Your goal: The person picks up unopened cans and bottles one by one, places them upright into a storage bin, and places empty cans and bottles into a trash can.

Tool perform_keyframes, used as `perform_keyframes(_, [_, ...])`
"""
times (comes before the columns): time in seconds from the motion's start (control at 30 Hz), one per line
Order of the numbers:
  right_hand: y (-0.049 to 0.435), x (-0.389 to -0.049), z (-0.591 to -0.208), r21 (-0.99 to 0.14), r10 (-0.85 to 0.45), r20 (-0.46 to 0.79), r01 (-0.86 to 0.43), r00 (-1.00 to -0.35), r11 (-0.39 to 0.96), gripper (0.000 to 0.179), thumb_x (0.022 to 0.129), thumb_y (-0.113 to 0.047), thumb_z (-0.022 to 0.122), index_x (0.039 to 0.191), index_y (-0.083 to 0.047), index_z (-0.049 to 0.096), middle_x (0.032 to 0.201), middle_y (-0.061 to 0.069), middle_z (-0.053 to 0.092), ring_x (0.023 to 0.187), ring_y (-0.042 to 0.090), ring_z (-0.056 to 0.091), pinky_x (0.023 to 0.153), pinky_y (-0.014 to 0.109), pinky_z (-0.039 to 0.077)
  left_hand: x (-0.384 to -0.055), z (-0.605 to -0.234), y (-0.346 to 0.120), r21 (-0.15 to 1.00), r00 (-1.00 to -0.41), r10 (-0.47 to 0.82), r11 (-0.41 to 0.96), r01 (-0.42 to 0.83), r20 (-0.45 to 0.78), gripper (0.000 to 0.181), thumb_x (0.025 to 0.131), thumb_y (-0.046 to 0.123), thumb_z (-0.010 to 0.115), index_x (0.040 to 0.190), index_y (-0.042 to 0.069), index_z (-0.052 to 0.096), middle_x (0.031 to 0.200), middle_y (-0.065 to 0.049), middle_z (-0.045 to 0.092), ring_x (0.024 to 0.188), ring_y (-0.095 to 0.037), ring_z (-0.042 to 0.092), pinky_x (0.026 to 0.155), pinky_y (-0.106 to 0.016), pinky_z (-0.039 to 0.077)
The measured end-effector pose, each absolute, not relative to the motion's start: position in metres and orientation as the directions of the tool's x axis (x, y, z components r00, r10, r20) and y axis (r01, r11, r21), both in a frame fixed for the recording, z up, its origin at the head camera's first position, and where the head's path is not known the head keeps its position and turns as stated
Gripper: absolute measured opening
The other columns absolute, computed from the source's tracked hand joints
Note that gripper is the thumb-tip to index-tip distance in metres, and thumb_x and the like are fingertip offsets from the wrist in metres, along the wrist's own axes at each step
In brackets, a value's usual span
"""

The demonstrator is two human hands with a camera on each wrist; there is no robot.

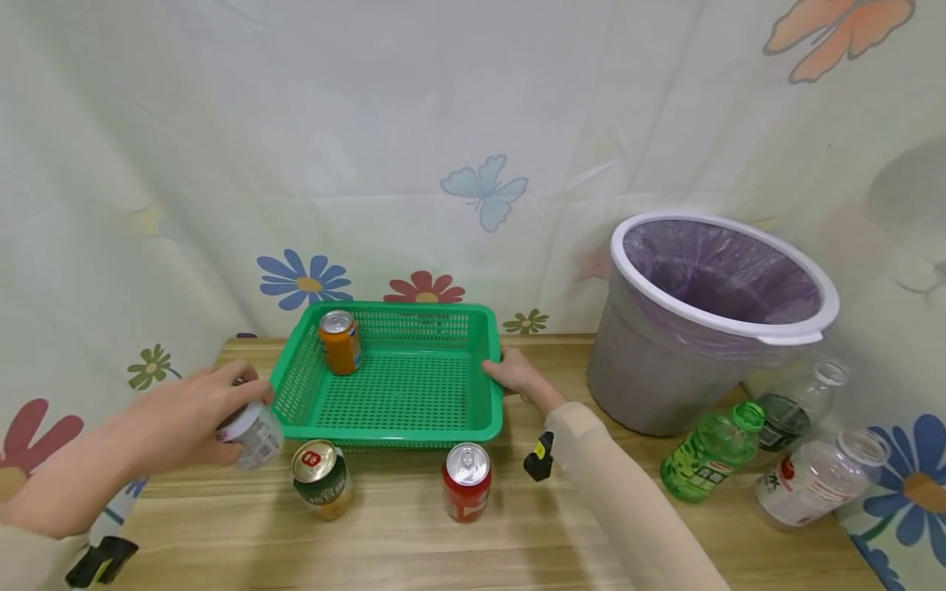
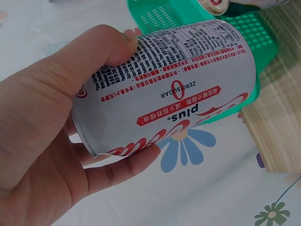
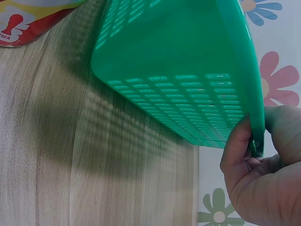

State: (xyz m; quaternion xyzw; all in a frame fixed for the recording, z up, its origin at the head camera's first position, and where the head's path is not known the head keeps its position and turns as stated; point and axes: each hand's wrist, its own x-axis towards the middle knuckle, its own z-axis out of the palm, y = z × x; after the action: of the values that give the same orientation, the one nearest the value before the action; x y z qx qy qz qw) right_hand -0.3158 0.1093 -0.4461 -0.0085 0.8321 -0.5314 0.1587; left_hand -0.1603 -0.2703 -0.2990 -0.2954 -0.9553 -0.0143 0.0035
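Note:
My left hand (image 1: 195, 414) grips a white soda can (image 2: 174, 89) with red lettering, held tilted just left of the green basket (image 1: 392, 435). Its thumb and fingers wrap one end of the can in the left wrist view. At the basket's right side, my right hand (image 3: 263, 165) pinches the rim between thumb and curled fingers. Inside the basket, an orange can (image 1: 342, 349) stands in the back left corner. A dark green and gold can (image 1: 323, 484) and a red can (image 1: 467, 486) stand on the table in front of the basket.
To the right stands a grey bin (image 1: 643, 361) with a white rim and purple liner. Beside it are a green bottle (image 1: 713, 460), a clear bottle with a dark label (image 1: 794, 410) and a clear bottle with a white label (image 1: 813, 484). A patterned curtain (image 1: 473, 107) hangs behind the table.

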Motion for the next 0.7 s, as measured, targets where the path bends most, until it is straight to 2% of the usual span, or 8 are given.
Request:
perform_keyframes(0.27, [0.109,-0.317,-0.448,-0.893,-0.191,-0.254,0.155,-0.948,0.423,0.033,0.092,-0.014,0.048,0.116,0.009,0.046,0.103,0.026,0.060,0.075,0.027,0.068,0.058,0.031,0.057,-0.170,-0.296,-0.264,0.014,-0.792,0.609,0.792,0.610,0.045,0.047,0.064,0.018,0.081,0.105,0.016,0.059,0.098,-0.003,0.052,0.080,-0.014,0.051,0.057,-0.022,0.046])
perform_keyframes(0.57, [0.110,-0.319,-0.451,-0.892,-0.185,-0.247,0.149,-0.951,0.428,0.031,0.092,-0.014,0.048,0.114,0.008,0.048,0.100,0.024,0.061,0.068,0.020,0.066,0.062,0.035,0.057,-0.185,-0.295,-0.256,0.004,-0.760,0.647,0.761,0.648,0.061,0.046,0.062,0.014,0.081,0.102,0.018,0.058,0.101,-0.008,0.053,0.083,-0.020,0.051,0.058,-0.026,0.047])
perform_keyframes(0.7, [0.110,-0.318,-0.451,-0.893,-0.177,-0.250,0.156,-0.952,0.422,0.032,0.092,-0.013,0.049,0.115,0.009,0.047,0.100,0.024,0.061,0.069,0.021,0.066,0.062,0.035,0.057,-0.190,-0.295,-0.253,0.002,-0.768,0.639,0.768,0.640,0.044,0.045,0.063,0.014,0.080,0.102,0.018,0.058,0.098,-0.004,0.052,0.080,-0.017,0.050,0.059,-0.027,0.046])
